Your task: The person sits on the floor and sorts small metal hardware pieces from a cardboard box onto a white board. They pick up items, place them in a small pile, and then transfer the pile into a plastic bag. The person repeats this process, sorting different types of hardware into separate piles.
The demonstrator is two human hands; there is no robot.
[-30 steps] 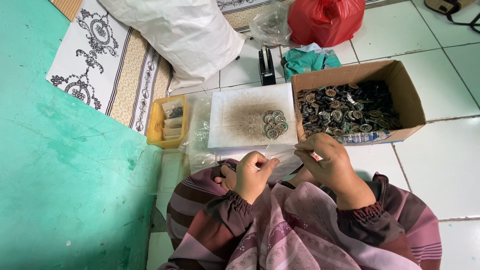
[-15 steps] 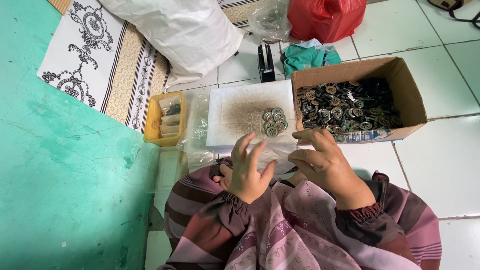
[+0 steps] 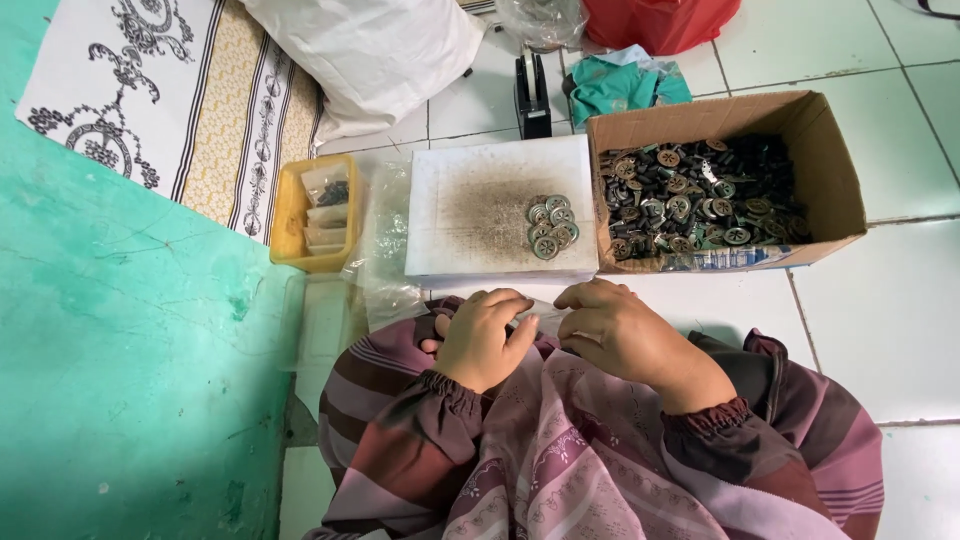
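Head view, looking down at a person seated on a tiled floor. The left hand [image 3: 483, 338] and right hand [image 3: 622, 335] meet close together over the lap, fingers curled inward around something small between them. What they pinch is hidden by the fingers; only a sliver of pale, clear material shows between the hands, so I cannot tell whether either hand has a firm hold.

Just ahead of the hands lies a white board [image 3: 480, 205], smudged dark at its centre, with a small cluster of round metal discs [image 3: 550, 225] near its right edge. The discs look light, stiff and smooth, likely slippery; each is best taken by its rim between thumb and fingertip.

Touching the board's right side stands a cardboard box [image 3: 830, 170] heaped with many more such parts, dark and tangled, hard to tell apart. To the left sits a yellow tray [image 3: 288, 215] holding small clear bags. Beyond the board are a black tape dispenser [image 3: 531, 90], a white sack [image 3: 380, 50] and a red bag [image 3: 660, 20], cut off by the upper edge.
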